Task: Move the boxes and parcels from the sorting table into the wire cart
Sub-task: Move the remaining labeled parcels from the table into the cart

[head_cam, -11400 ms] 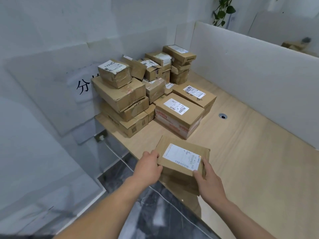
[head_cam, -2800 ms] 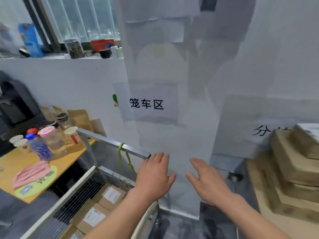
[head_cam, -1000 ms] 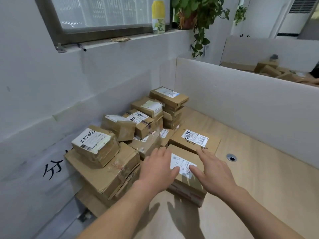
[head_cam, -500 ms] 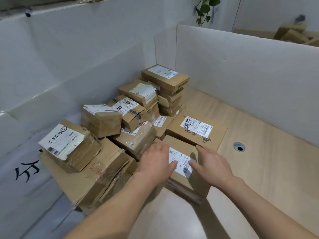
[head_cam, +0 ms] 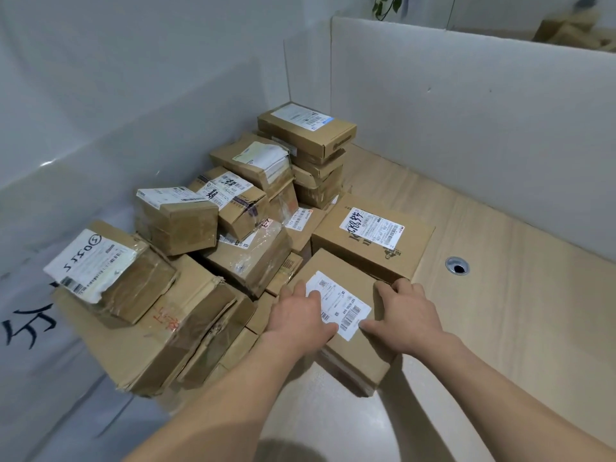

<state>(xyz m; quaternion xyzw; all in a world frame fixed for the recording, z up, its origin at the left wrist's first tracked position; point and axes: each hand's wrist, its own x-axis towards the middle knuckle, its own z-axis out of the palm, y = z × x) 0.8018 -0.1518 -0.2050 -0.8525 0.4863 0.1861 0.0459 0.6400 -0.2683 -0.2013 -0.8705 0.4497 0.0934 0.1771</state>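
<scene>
A brown cardboard box (head_cam: pixel 346 273) with a white shipping label lies at the near edge of the pile on the wooden sorting table (head_cam: pixel 506 315). My left hand (head_cam: pixel 298 316) rests flat on the left part of its top, fingers pointing away from me. My right hand (head_cam: pixel 405 316) lies on the right part, with its fingers curled over the far right edge and its thumb beside the label. Behind it sits a wider labelled box (head_cam: pixel 373 238). The wire cart is out of view.
Several taped boxes are stacked to the left against the white wall, with a large worn box (head_cam: pixel 143 331) nearest me. A tall stack (head_cam: pixel 308 135) stands in the corner. A white partition (head_cam: pixel 466 111) bounds the table's far side. A cable hole (head_cam: pixel 458 265) sits in the tabletop.
Half a second ago both hands hovered flat over the box. They now lie on it, and my right fingers have hooked over its far edge. My head has tipped further down.
</scene>
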